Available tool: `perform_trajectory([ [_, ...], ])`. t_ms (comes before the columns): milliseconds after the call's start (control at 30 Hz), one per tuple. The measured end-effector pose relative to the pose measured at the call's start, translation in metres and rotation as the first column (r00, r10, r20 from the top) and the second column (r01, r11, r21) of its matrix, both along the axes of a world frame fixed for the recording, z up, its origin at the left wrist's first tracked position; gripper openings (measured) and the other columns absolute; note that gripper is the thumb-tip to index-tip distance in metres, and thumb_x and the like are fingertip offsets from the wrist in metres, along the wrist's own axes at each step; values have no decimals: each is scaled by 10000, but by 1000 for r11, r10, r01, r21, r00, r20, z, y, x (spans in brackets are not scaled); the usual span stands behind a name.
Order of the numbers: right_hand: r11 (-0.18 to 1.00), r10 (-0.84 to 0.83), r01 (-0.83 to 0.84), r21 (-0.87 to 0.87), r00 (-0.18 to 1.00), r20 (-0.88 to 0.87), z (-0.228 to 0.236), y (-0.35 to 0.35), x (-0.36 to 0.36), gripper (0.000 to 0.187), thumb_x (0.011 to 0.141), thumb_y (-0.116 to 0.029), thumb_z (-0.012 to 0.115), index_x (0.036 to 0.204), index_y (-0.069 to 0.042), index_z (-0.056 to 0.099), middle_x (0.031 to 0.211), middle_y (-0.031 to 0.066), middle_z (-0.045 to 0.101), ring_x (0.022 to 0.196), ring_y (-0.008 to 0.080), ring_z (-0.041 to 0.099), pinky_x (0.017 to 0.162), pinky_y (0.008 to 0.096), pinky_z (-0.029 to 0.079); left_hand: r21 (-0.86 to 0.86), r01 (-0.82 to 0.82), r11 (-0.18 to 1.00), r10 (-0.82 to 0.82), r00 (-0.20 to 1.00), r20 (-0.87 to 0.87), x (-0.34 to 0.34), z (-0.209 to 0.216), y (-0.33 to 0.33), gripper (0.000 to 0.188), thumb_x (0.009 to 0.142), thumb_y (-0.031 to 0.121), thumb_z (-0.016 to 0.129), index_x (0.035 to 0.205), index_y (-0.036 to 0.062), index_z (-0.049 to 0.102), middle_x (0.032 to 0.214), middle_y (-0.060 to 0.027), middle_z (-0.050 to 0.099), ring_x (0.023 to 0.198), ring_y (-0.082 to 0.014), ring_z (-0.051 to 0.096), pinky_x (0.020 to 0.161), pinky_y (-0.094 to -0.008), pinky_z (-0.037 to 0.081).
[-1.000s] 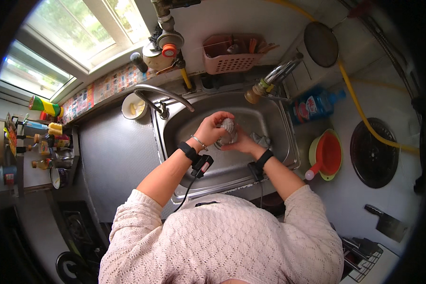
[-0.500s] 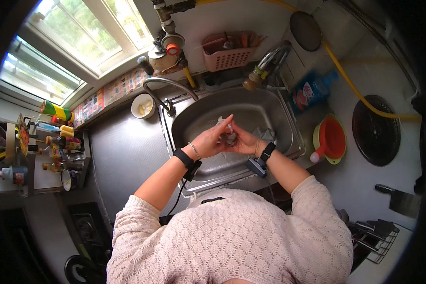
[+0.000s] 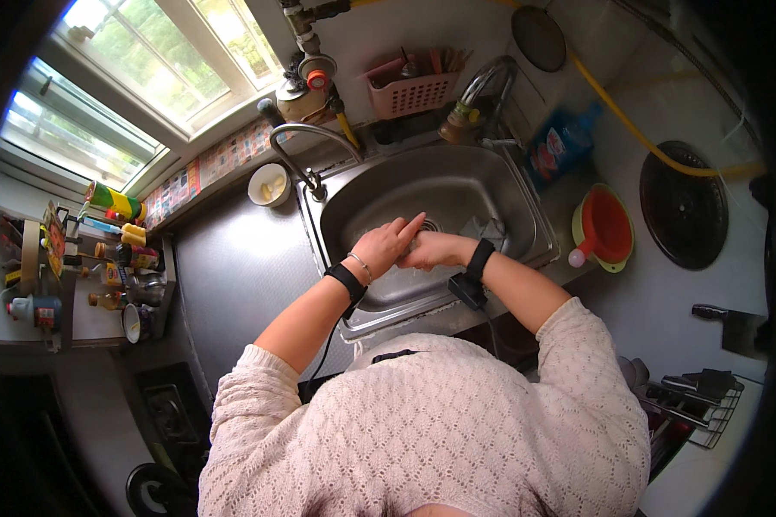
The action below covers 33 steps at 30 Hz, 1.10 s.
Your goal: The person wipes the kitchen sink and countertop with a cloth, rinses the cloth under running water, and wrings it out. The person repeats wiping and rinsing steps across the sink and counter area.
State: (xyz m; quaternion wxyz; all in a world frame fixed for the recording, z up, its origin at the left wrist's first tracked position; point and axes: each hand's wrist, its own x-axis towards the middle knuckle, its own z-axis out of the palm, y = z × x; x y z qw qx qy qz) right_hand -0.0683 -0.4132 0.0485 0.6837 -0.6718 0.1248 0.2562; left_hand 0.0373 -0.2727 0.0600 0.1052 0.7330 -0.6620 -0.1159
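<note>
Both hands are pressed together over the near half of the steel sink (image 3: 353, 220). My left hand (image 3: 386, 245) lies against my right with its fingers stretched forward and pressed together. My right hand (image 3: 435, 251) is closed, its fingers curled under the left palm. A small wet, greyish lump seems to be squeezed between the palms; almost all of it is hidden, so its kind cannot be told. Just beyond my right wrist, a grey cloth (image 3: 489, 230) lies crumpled in the basin. The drain (image 3: 429, 226) shows past my fingertips.
A curved tap (image 3: 319, 129) rises at the sink's left rim, beside a white bowl (image 3: 270, 185) with pale pieces. Another tap (image 3: 491, 73) stands behind. On the right are a blue bottle (image 3: 562, 146) and a red ladle (image 3: 602, 237) in a green basin (image 3: 627, 246). A pink basket (image 3: 412, 96) hangs behind.
My hands have closed more tightly together, hiding most of the grey lump that showed between them. The right hand has turned over, its back now upward. The view has shifted slightly.
</note>
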Motion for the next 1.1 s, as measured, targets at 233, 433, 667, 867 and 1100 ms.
perform_trajectory([
  [233,755,188,81,-651,924,332,-29,32,4,176,783,-143,642,895,-9,618,847,201,660,808,361,645,670,428,504,192,-160,968,166,986,-15,0,-19,10,880,796,94,628,1514,66,119,1054,-182,615,862,-333,664,710,-408,537],
  [433,548,122,205,-811,939,320,-42,53,5,285,784,-118,638,1021,22,565,907,221,666,840,407,644,718,483,517,219,-176,960,209,969,-136,7,-40,20,826,813,148,637,1488,39,174,1065,-224,648,911,-365,655,738,-434,527],
  [667,412,12,414,-812,888,459,-47,62,4,303,758,-94,659,1017,24,557,807,194,672,739,357,668,631,444,529,174,-258,950,307,870,-386,14,-40,21,680,826,125,606,1421,12,297,1150,-287,591,1015,-404,611,860,-454,500],
  [867,932,-348,322,-166,924,-161,-17,44,-4,182,749,-102,720,755,-84,539,558,-31,395,449,82,323,402,258,256,-353,51,934,-130,971,-202,15,-28,33,737,756,-13,638,1424,85,344,1348,-223,451,1143,-372,546,926,-384,484],
  [1100,523,72,130,-842,978,195,-29,76,10,140,709,-9,630,844,0,667,852,235,678,811,351,678,684,429,538,121,-36,992,34,999,14,16,-39,33,372,850,181,588,1195,48,544,968,-168,666,849,-335,676,727,-400,552],
])
